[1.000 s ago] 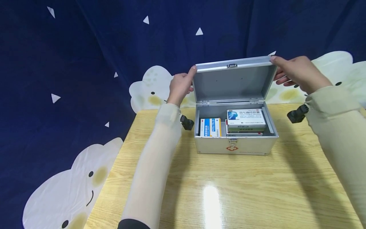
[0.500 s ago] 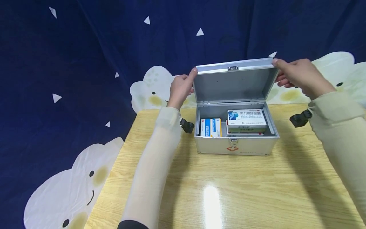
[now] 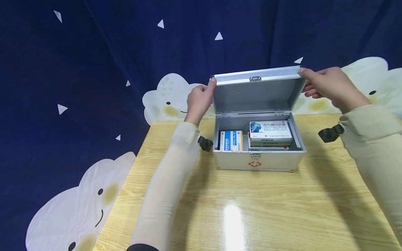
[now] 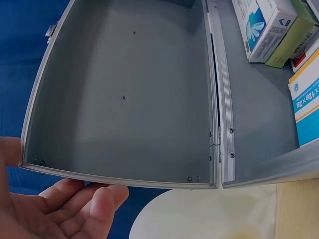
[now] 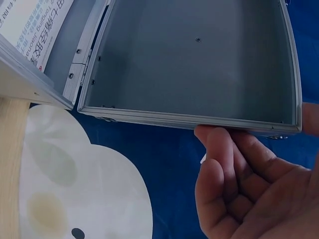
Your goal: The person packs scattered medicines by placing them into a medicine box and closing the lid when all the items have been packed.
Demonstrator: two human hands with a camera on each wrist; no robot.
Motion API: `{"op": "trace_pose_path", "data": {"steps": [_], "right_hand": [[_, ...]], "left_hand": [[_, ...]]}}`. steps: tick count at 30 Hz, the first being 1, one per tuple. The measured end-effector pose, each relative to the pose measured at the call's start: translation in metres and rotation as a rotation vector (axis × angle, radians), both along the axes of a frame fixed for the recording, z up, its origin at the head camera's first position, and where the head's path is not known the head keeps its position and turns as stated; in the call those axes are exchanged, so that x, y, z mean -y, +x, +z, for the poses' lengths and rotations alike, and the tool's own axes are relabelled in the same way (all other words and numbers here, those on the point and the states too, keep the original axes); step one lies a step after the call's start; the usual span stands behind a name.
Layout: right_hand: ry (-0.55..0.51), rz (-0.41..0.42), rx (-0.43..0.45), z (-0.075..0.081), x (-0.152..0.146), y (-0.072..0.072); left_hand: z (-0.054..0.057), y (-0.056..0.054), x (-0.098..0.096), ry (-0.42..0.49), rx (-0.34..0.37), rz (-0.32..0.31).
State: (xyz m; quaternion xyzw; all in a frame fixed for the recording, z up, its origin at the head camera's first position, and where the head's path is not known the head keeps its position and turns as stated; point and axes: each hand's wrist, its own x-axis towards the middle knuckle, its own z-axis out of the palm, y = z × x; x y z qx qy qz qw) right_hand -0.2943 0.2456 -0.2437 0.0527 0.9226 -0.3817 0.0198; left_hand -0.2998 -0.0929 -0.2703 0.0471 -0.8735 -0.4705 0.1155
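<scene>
A silver metal first-aid box (image 3: 230, 162) with a red cross on its front sits on the wooden table, its lid (image 3: 257, 96) raised on the rear hinges. My left hand (image 3: 199, 103) grips the lid's left front corner, thumb at the front edge and fingers along the side. At the opposite corner, my right hand (image 3: 333, 85) holds the lid the same way. Within the box, a blue-and-white medicine box (image 3: 231, 141) stands at the left. A white medicine box (image 3: 270, 130) lies on top of other medicine boxes at the right, which it partly hides.
The wooden table (image 3: 251, 198) extends in front of the box and to both sides. Behind it hangs a dark blue curtain (image 3: 125, 42) with white triangles and cloud shapes. A metal latch (image 3: 255, 157) is on the box's front.
Both hands have moved slightly down with the lid, so its front edge sits a little lower. The box and the medicine boxes inside it stay in place.
</scene>
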Motion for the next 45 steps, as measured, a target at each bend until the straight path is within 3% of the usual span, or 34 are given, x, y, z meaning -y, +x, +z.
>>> {"op": "trace_pose_path", "data": {"steps": [12, 23, 45], "right_hand": [[-0.035, 0.001, -0.029, -0.005, 0.002, 0.010], [-0.166, 0.007, -0.072, -0.011, 0.003, 0.015], [-0.121, -0.017, -0.122, -0.025, 0.006, 0.036]], "left_hand": [[-0.001, 0.011, 0.004, 0.028, 0.000, -0.009], [-0.004, 0.015, 0.006, 0.026, 0.008, -0.037], [-0.010, 0.033, 0.009, 0.020, -0.006, -0.100]]}}
